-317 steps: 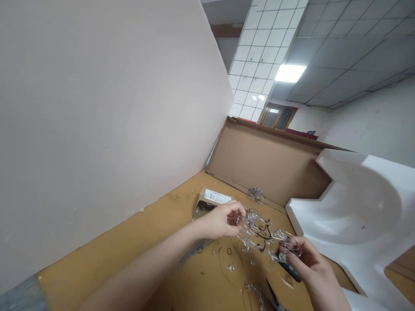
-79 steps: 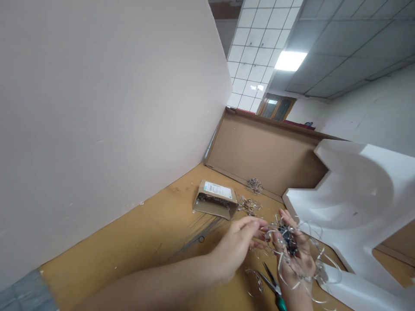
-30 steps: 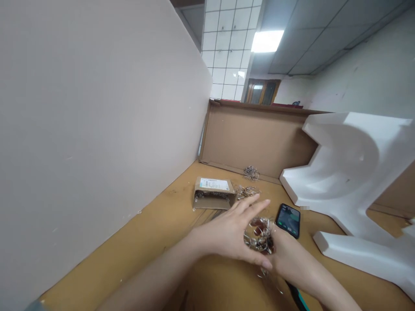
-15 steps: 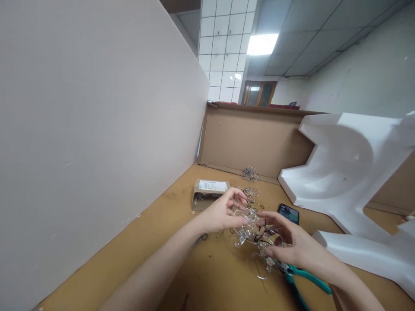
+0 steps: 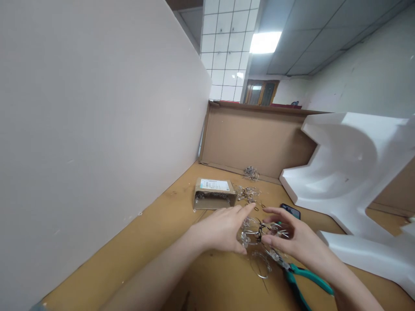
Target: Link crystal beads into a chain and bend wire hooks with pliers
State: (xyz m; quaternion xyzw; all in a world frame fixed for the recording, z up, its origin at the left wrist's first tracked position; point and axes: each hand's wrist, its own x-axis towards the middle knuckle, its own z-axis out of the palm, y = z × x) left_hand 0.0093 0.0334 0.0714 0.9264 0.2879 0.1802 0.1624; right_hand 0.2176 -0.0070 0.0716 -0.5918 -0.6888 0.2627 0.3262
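A tangled bundle of clear, shiny wire loops with bead-like clear bits (image 5: 248,235) is held between my two hands, with a black tie (image 5: 260,231) around its middle. My left hand (image 5: 223,229) cups the bundle's left end, thumb below and index finger above. On the other side, my right hand (image 5: 288,231) curls its thumb and fingers around the right end near the tie. Just under the bundle, more loose loops (image 5: 262,264) lie on the table. Pliers with teal handles (image 5: 300,274) rest below my right hand, jaws toward the loops.
Behind my left hand sits an open cardboard box (image 5: 214,185) with a white label and similar pieces inside. Two piles of loops, a far pile (image 5: 251,172) and a nearer pile (image 5: 248,193), lie beyond. A phone (image 5: 291,211), white foam (image 5: 337,172) and a pale panel (image 5: 106,121) flank the space.
My left hand has turned and dropped slightly, now cupping the bundle's left end. The bundle looks more gathered, and its black tie sits level between my hands.
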